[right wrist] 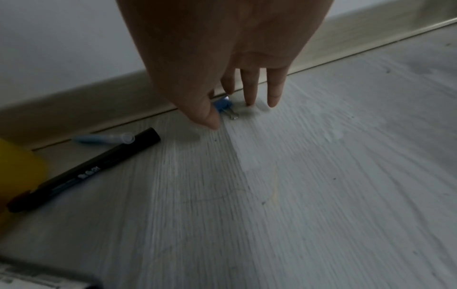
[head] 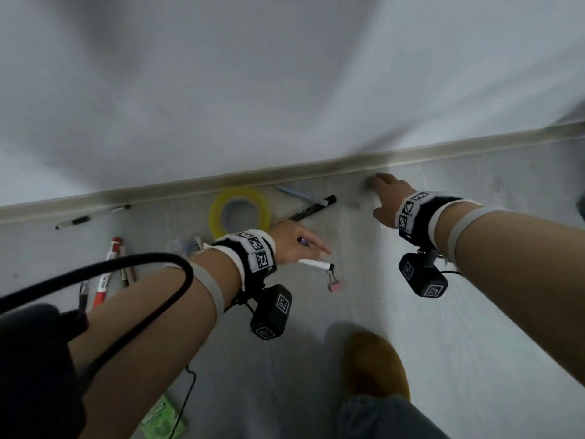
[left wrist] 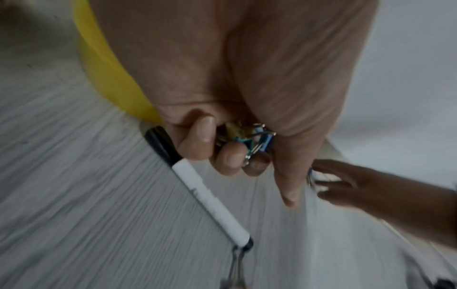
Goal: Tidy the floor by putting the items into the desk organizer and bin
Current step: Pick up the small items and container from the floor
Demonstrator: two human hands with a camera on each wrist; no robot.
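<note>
Several small binder clips (left wrist: 249, 140), blue, teal and yellowish with wire handles, are bunched in the left hand (left wrist: 237, 109), its fingers curled round them and the thumb left pointing out straight. Just below that hand, a white marker (left wrist: 210, 203) with a black cap is seen lying flat on the pale, wood-grained floor (right wrist: 321, 195); its far end touches the wire loops of a pink clip (head: 335, 285). A yellow tape roll (head: 240, 210), a wide translucent ring, is laid flat behind the left hand near the skirting (head: 411, 155), a pale strip at the foot of a smooth white wall (head: 285, 74). Beside the roll a long black pen (right wrist: 99, 168) with white lettering is laid slantwise, and a pale blue pen (right wrist: 103, 138) with a clear cap lies along the skirting, their tips close together. The right hand (right wrist: 222, 64) is lowered to the floor by the skirting, fingers spread and straight, thumb and forefinger set either side of a blue clip (right wrist: 223, 106); a closed pinch cannot be confirmed. Further left, a red marker (head: 107, 274), thin pens and a black-and-white pen (head: 74, 221) are scattered. A green packet (head: 161, 418) and a brown slipper (head: 376, 365) are seen nearer the body.
</note>
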